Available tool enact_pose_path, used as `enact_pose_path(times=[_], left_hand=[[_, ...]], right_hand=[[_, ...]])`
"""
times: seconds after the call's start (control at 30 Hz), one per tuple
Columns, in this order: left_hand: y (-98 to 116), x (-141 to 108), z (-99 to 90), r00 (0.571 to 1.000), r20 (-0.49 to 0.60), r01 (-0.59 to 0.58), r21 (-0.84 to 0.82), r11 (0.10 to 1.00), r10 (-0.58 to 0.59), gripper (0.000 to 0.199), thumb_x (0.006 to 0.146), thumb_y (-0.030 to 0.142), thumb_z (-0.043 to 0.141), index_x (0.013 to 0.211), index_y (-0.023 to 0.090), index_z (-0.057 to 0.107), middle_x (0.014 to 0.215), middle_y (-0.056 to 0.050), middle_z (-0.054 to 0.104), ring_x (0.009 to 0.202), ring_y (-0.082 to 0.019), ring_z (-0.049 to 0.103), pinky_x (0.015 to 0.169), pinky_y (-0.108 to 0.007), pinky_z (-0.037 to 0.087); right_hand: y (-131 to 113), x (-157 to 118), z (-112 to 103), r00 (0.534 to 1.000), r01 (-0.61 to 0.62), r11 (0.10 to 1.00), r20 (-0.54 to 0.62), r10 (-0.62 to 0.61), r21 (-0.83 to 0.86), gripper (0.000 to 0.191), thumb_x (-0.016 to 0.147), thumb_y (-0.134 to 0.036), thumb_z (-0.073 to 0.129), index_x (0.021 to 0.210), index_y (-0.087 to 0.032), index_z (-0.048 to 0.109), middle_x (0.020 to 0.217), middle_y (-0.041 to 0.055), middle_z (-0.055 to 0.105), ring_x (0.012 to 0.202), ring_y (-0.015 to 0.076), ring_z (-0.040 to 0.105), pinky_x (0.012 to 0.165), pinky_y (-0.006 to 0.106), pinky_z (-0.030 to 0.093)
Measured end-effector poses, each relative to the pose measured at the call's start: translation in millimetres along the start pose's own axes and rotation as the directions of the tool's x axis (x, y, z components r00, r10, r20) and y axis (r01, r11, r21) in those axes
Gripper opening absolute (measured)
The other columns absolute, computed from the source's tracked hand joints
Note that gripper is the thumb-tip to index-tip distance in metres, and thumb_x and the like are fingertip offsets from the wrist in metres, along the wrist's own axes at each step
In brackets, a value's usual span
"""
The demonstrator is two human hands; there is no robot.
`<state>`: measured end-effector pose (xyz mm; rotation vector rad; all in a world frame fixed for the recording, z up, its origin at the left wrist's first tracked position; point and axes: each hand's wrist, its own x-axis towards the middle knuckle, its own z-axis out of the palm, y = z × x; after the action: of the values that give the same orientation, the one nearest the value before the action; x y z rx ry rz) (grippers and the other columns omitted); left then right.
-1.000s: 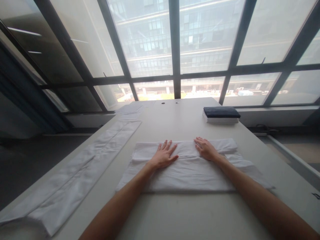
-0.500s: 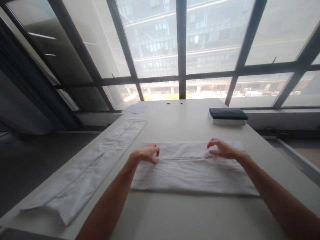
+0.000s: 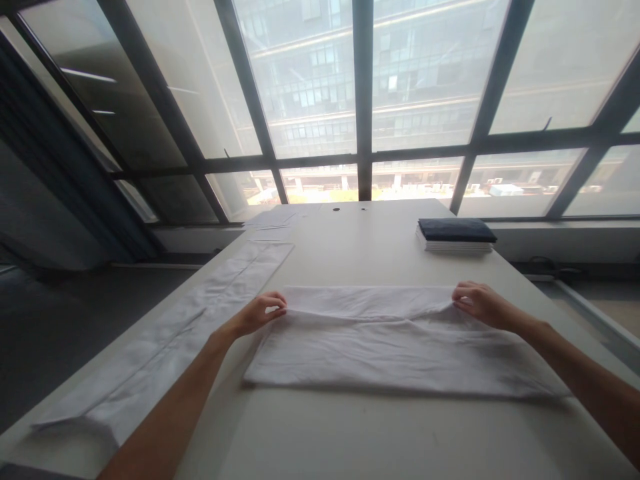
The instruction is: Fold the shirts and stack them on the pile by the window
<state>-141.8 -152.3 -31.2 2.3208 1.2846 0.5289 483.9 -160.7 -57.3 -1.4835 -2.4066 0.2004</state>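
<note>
A folded white cloth lies across the table in front of me, with a folded edge running along its middle. My left hand pinches that edge at the cloth's left end, thumb and fingers pressed together. At the right end, my right hand pinches the same edge. Between the two hands the edge is slightly lifted and sags a little in the middle. Wrinkles run over the near half of the cloth.
On the white table, a long folded white cloth lies along the left side. Thin white sheets are at the far left. A stack topped with dark folded fabric stands at the back right. Tall windows rise beyond.
Both hands have moved apart to the ends of the cloth and closed on its middle edge. That edge has been raised a little, and the cloth's near edge spreads wider.
</note>
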Motion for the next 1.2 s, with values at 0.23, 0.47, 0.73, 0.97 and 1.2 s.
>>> enact_pose_path(times=[0.23, 0.47, 0.73, 0.97, 1.2], left_hand=[[-9.6, 55.1, -37.5, 0.978, -0.176, 0.116, 0.029, 0.993, -0.11, 0.051, 0.087, 0.067, 0.053, 0.09, 0.02, 0.069, 0.092, -0.006, 0.072, 0.088, -0.023, 0.065, 0.08, -0.032, 0.053], [-5.4, 118.9, -16.4, 0.85, -0.506, 0.254, 0.144, 0.956, -0.15, 0.042, 0.089, 0.034, 0.048, 0.12, 0.01, 0.061, 0.126, -0.019, 0.064, 0.114, -0.032, 0.061, 0.102, -0.049, 0.046], [46.4, 101.5, 47.4, 0.955, 0.112, -0.293, 0.201, 0.935, 0.275, 0.066, 0.086, 0.018, 0.063, 0.149, 0.028, 0.048, 0.15, -0.005, 0.052, 0.139, -0.024, 0.045, 0.118, -0.038, 0.036], [66.7, 102.9, 76.6, 0.937, 0.087, -0.35, 0.216, 0.912, 0.339, 0.042, 0.094, 0.009, 0.05, 0.131, 0.022, 0.067, 0.141, -0.007, 0.062, 0.137, -0.023, 0.052, 0.114, -0.039, 0.043], [75.3, 77.0, 81.6, 0.924, 0.119, -0.379, 0.153, 0.913, 0.364, 0.042, 0.1, 0.018, 0.05, 0.141, 0.025, 0.059, 0.149, -0.005, 0.054, 0.139, -0.021, 0.049, 0.116, -0.037, 0.041]], right_hand=[[32.3, 47.2, -25.4, 0.985, -0.066, 0.986, -0.148, 0.089, 0.153, 0.034, 0.09, -0.051, 0.052, 0.087, -0.022, 0.07, 0.09, 0.0108, 0.075, 0.082, 0.0279, 0.068, 0.077, 0.038, 0.051], [16.7, 97.3, -6.6, 0.895, -0.31, 0.946, -0.364, 0.259, -0.091, 0.034, 0.087, -0.032, 0.051, 0.11, -0.017, 0.071, 0.119, 0.0173, 0.069, 0.111, 0.0361, 0.06, 0.093, 0.049, 0.048], [-84.0, 103.7, 37.5, 0.96, 0.16, 0.987, -0.233, -0.154, 0.006, 0.029, 0.09, -0.023, 0.057, 0.116, -0.024, 0.07, 0.123, 0.0089, 0.067, 0.117, 0.0289, 0.054, 0.104, 0.045, 0.041], [-152.1, 121.4, 65.2, 0.92, 0.379, 0.924, -0.09, -0.382, -0.049, 0.023, 0.09, -0.014, 0.062, 0.108, -0.024, 0.073, 0.117, 0.0084, 0.068, 0.112, 0.0249, 0.056, 0.102, 0.041, 0.037], [-138.0, 112.7, 63.3, 0.896, 0.428, 0.904, -0.127, -0.426, -0.014, 0.019, 0.096, -0.017, 0.058, 0.094, -0.022, 0.076, 0.097, 0.0073, 0.074, 0.095, 0.0208, 0.064, 0.095, 0.036, 0.041]])
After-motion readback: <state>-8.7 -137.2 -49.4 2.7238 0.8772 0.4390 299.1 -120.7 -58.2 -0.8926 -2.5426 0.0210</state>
